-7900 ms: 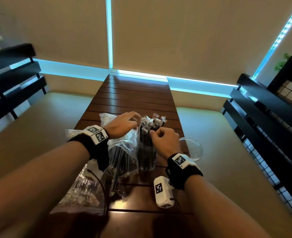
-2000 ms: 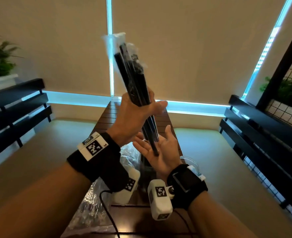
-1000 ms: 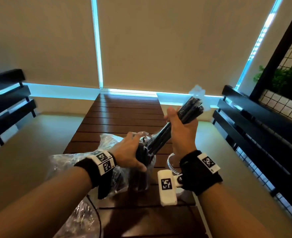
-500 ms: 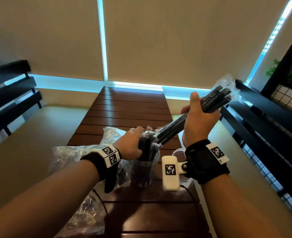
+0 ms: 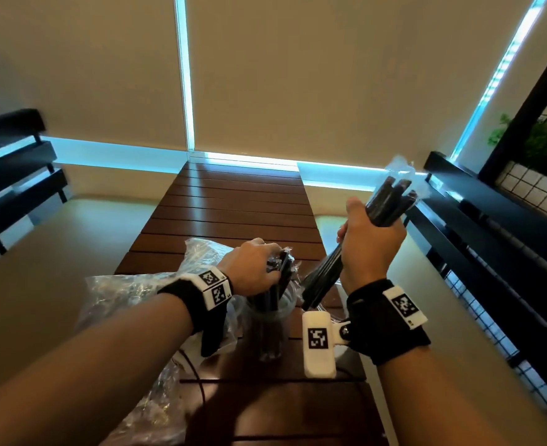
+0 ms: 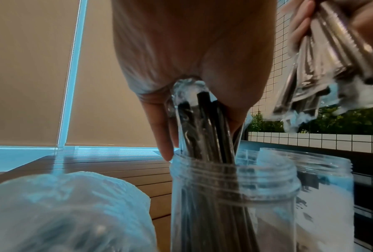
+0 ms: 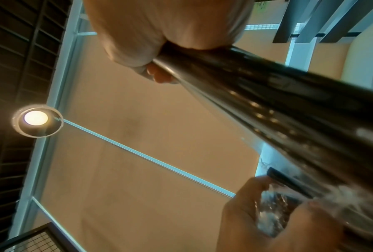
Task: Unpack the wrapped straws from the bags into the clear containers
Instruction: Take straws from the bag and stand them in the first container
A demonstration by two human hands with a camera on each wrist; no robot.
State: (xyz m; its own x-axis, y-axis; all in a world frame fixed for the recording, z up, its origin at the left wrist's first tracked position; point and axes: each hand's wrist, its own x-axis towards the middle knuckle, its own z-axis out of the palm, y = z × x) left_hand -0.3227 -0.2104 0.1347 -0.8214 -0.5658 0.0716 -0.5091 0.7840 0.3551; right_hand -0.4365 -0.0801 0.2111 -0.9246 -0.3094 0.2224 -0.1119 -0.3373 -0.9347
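Bundle gripped by right hand seemingly rose; left hand still clutches jar straws.

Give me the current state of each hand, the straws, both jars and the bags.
left hand: grips the tops of the jarred straws.
right hand: grips a tilted bundle of wrapped straws, held above the table.
straws in jar: upright, leaning, still wrapped.
near jar: upright, lidless, part filled.
second jar: upright, lidless, no straws visible inside.
plastic bags: crumpled on the table.

Dim warm room; cyan window glare; ceiling lamp flares; wrist views blurred.
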